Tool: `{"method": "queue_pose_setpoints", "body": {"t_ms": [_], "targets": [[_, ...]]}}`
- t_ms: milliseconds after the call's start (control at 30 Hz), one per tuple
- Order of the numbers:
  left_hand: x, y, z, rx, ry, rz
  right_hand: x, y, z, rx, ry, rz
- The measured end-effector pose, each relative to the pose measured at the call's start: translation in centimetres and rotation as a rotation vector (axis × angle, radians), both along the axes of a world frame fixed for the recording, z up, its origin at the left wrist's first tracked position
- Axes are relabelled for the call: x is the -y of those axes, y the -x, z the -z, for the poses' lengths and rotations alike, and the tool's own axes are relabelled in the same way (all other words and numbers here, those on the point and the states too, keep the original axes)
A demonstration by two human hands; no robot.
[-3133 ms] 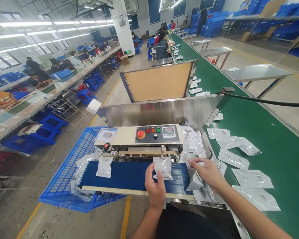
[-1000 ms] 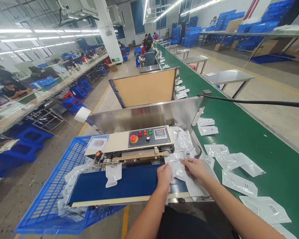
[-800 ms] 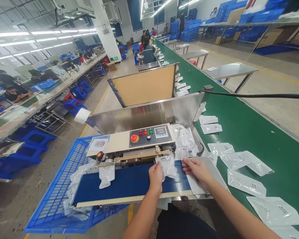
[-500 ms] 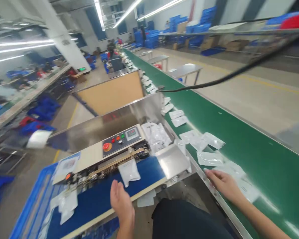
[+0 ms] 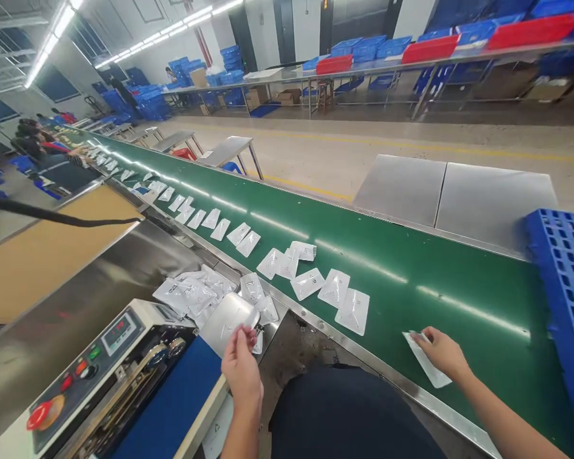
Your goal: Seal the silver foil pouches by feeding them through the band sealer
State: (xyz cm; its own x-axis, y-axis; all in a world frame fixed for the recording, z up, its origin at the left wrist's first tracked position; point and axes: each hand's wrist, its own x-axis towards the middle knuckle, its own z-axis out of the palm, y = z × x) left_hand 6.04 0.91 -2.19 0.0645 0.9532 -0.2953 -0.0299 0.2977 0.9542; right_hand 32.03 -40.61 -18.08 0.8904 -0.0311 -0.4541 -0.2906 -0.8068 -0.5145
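My right hand (image 5: 440, 352) pinches the upper end of a white pouch (image 5: 429, 362) over the green conveyor belt (image 5: 478, 306). Near the metal plate (image 5: 228, 322) at the end of the sealing machine (image 5: 83, 376), my left hand (image 5: 242, 363) is raised with its fingertips pressed together; what they hold, if anything, is too small to make out. Several white pouches (image 5: 335, 288) lie along the near side of the belt. More pouches (image 5: 191, 294) are heaped behind the plate. The machine's blue belt (image 5: 172, 401) shows no pouch on its visible part.
A blue perforated crate (image 5: 567, 306) stands at the right end of the belt. Metal tables (image 5: 404, 188) adjoin its far side. At the left are a steel panel (image 5: 138, 252) and a black cable (image 5: 67, 218). People (image 5: 38, 143) are at the far left.
The view has swung right. My right hand has moved right along the green belt and now holds a pouch. My left hand has gone from over the blue belt to beside the plate, its fingers closing.
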Motion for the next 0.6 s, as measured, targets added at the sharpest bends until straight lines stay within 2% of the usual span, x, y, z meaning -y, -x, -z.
{"method": "queue_pose_setpoints", "body": {"t_ms": [33, 100, 200, 267, 333, 400, 600], "targets": [[0.4, -0.8, -0.1, -0.005, -0.008, 0.045, -0.4, 0.1, 0.2, 0.024, -0.030, -0.013], [1.3, -1.9, -0.2, -0.015, -0.025, 0.113, -2.1, 0.1, 0.3, 0.089, -0.130, 0.091], [2.7, -3.0, 0.1, -0.030, -0.026, 0.153, -6.8, 0.0, 0.4, 0.029, -0.304, 0.256], [3.6, -3.2, 0.5, -0.037, -0.016, 0.162, -10.2, -0.2, 0.6, -0.072, -0.326, 0.280], [4.2, -2.7, 0.8, -0.048, -0.002, 0.172, -12.6, -0.6, 0.8, -0.136, -0.276, 0.273], [4.5, -1.4, 1.2, -0.069, 0.008, 0.158, -13.3, -1.1, 0.8, -0.132, -0.239, 0.244], [4.3, 3.6, 2.2, -0.118, 0.015, -0.026, -11.1, -3.2, -0.9, -0.066, -0.312, 0.108]]}}
